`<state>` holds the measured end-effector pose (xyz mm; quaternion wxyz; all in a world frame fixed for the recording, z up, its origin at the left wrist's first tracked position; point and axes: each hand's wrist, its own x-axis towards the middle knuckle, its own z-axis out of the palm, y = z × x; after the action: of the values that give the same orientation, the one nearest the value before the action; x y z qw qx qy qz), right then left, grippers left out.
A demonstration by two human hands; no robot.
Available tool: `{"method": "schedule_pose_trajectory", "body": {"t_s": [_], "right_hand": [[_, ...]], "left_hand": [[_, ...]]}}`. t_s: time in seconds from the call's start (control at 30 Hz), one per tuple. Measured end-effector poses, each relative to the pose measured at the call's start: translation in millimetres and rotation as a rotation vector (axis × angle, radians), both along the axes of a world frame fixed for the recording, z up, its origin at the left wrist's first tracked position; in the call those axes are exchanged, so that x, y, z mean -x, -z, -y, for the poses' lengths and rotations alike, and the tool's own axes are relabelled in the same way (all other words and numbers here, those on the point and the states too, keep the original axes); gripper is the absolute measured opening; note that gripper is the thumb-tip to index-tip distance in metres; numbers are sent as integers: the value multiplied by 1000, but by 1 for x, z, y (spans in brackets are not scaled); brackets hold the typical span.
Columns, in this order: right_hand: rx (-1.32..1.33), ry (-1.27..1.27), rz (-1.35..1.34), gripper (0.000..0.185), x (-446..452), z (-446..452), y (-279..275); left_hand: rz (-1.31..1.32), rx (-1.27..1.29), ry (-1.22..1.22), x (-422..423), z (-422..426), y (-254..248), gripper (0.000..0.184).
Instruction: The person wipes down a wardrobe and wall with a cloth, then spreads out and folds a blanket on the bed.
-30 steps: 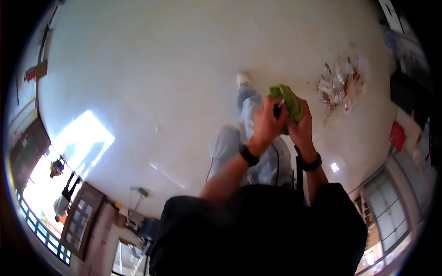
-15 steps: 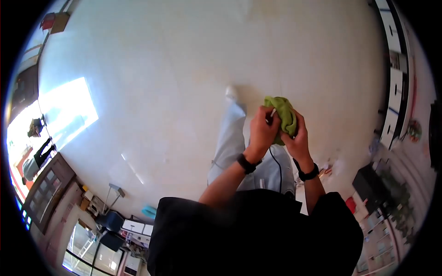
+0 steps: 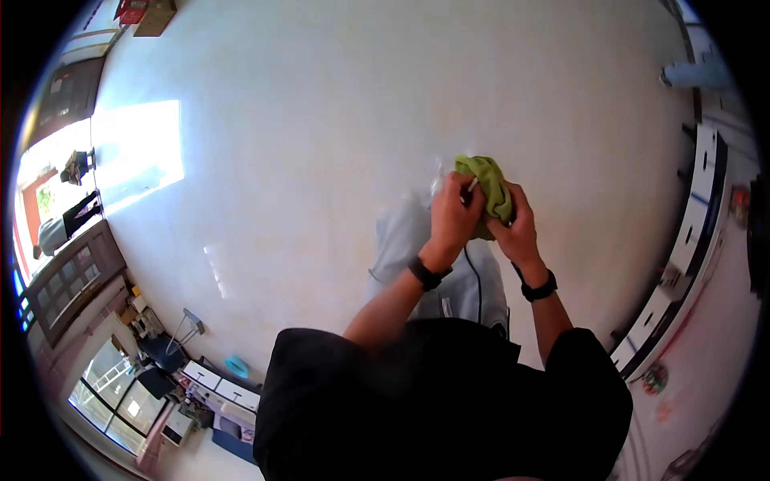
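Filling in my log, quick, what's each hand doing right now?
Left hand: closed at the cloth, with something small and pale in its fingers, unclear what.
Right hand: closed, holding the cloth.

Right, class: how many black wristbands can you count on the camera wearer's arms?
2. The left wristband is worn just behind the left hand; the right wristband, just behind the right hand. Any under the sleeves would be hidden.
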<state>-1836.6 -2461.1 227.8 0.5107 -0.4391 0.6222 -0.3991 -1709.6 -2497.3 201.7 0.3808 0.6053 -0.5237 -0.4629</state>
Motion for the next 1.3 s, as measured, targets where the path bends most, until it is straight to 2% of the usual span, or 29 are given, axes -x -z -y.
{"method": "schedule_pose_trajectory", "body": {"t_s": [0.1, 0.23, 0.27, 0.37, 0.47, 0.6, 0.63, 0.73, 0.83, 0.87, 0.97, 1.0, 1.1, 1.13, 1.23, 1.3], "right_hand": [[84, -112, -22, 61, 23, 133, -14], [175, -179, -91, 60, 66, 331, -12], [171, -178, -113, 59, 76, 373, -9], [151, -106, -110, 58, 122, 498, 7], [148, -70, -99, 59, 181, 606, 2], [201, 10, -124, 57, 270, 744, -43], [220, 18, -137, 57, 291, 842, -52], [229, 65, -79, 56, 371, 907, -56], [221, 69, -64, 54, 435, 963, -33], [235, 64, -74, 53, 460, 1000, -22], [333, 55, -90, 53, 520, 1087, -9], [260, 69, -49, 53, 534, 1120, -26], [373, 3, -101, 55, 573, 1220, -40], [396, -9, -118, 56, 587, 1253, -58], [558, -66, -119, 60, 621, 1369, -95], [723, -68, -221, 64, 640, 1441, -112]], "left_hand": [[43, 63, -115, 20, 121, -26, 20], [-29, 51, -297, 67, 305, -17, 18], [-79, 14, -290, 78, 350, -13, 17], [33, 66, -236, 126, 473, 7, 17], [51, 69, -176, 184, 589, -16, 18], [46, 120, -78, 277, 736, -51, 18], [32, 132, -60, 296, 836, -61, 17], [27, 199, -42, 380, 904, -67, 17], [-7, 79, -65, 449, 971, -60, 16], [141, 181, -63, 469, 1000, -46, 15], [211, 177, -64, 522, 1084, -48, 18], [153, 132, -116, 542, 1114, -50, 18], [167, 237, -245, 580, 1208, -61, 19], [83, 274, -255, 594, 1237, -77, 21], [34, 428, -294, 624, 1345, -102, 17], [-69, 512, -351, 644, 1414, -118, 19]]}}
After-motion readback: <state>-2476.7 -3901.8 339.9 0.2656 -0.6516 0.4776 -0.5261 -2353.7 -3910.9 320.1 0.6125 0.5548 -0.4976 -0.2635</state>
